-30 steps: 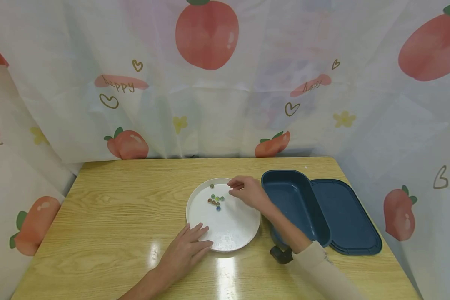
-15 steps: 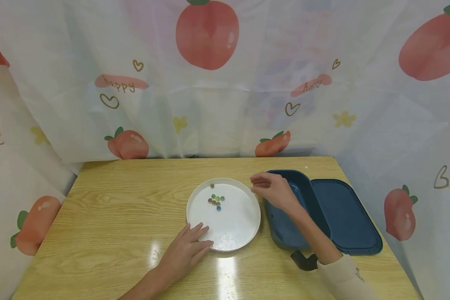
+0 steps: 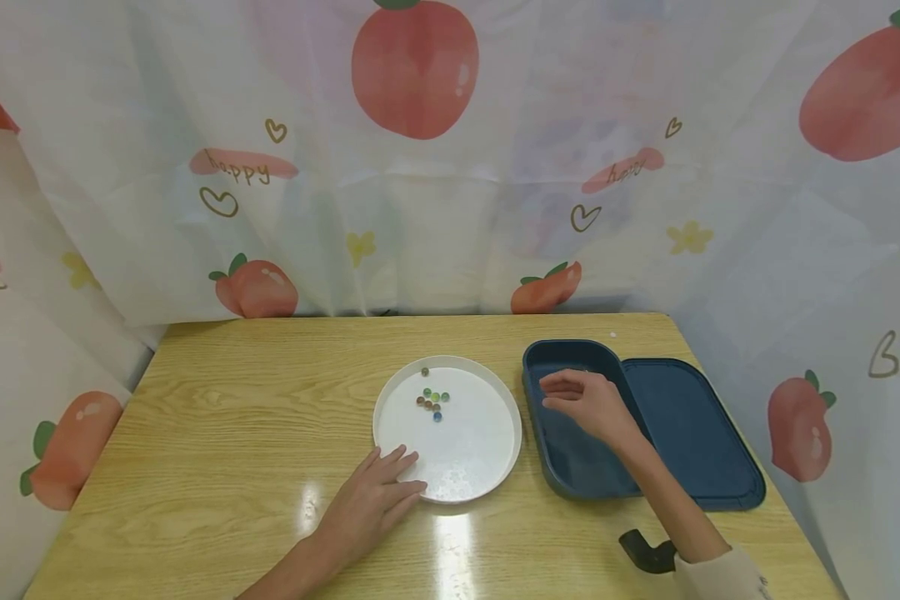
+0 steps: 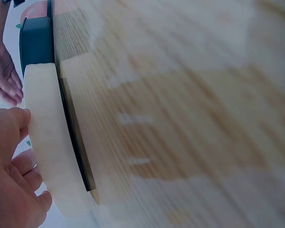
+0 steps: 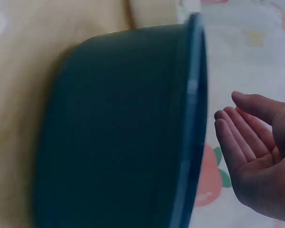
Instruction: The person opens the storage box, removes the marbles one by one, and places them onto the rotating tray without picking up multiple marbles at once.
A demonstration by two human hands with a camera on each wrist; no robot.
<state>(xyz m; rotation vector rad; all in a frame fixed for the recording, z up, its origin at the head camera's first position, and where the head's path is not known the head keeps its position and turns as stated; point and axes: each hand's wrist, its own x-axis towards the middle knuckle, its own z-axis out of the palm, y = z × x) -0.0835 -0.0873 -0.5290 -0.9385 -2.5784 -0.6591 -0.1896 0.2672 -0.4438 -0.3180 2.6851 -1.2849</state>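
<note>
A round white tray [image 3: 487,450] with a low rim stands on the wooden table. Several small glass marbles [image 3: 429,404], in green, brown and blue, lie grouped in its upper left part, and one brown marble [image 3: 424,372] sits apart near the far rim. My left hand [image 3: 367,496] rests on the tray's near left edge, its fingers extended over the rim. Above the deep dark blue box [image 3: 570,467] is my right hand [image 3: 588,404]. In the right wrist view that hand [image 5: 261,147] shows bare palm and fingers, the thumb apart, nothing between them.
Flat on the table, right against the box, lies a dark blue lid [image 3: 708,442]. A printed curtain [image 3: 450,225] hangs behind the table's far edge. The black camera mount [image 3: 647,552] sticks out beside my right wrist.
My right hand has moved right, from over the tray to over the blue box. The left hand, tray and visible marbles have stayed in place.
</note>
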